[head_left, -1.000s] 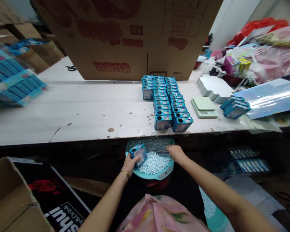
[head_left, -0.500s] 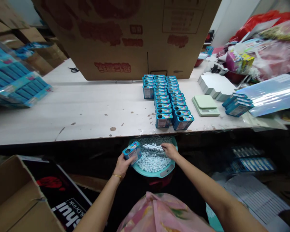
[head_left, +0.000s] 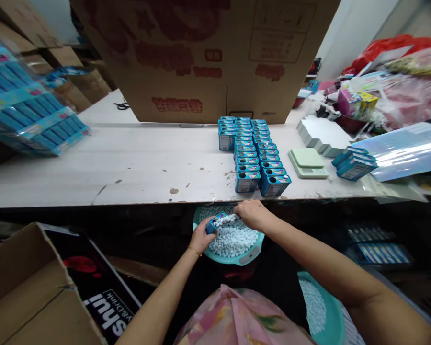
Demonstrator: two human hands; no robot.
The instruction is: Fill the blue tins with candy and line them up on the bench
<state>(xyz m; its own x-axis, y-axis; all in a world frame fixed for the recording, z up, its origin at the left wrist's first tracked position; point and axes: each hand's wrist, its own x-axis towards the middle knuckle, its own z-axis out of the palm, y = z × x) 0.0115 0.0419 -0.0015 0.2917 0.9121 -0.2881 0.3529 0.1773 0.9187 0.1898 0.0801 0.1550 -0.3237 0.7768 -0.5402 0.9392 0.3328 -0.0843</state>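
Observation:
My left hand is closed around a small blue tin, tilted over a turquoise basin of small white pellets. My right hand is closed on what looks like a scoop, whose body is mostly hidden under a heap of white pellets. The scoop's loaded end reaches the tin's top opening. On the table above the basin, rows of similar blue tins stand upright with round holes in their tops.
A pale green scale, white card stacks and more blue tins are at the right. A large carton stands at the back. Another turquoise basin sits low right, an open box low left.
My right hand has brought the loaded scoop up and left to the tin. My left hand has moved the tin right, over the basin, and tilted it towards the scoop. The view has shifted slightly.

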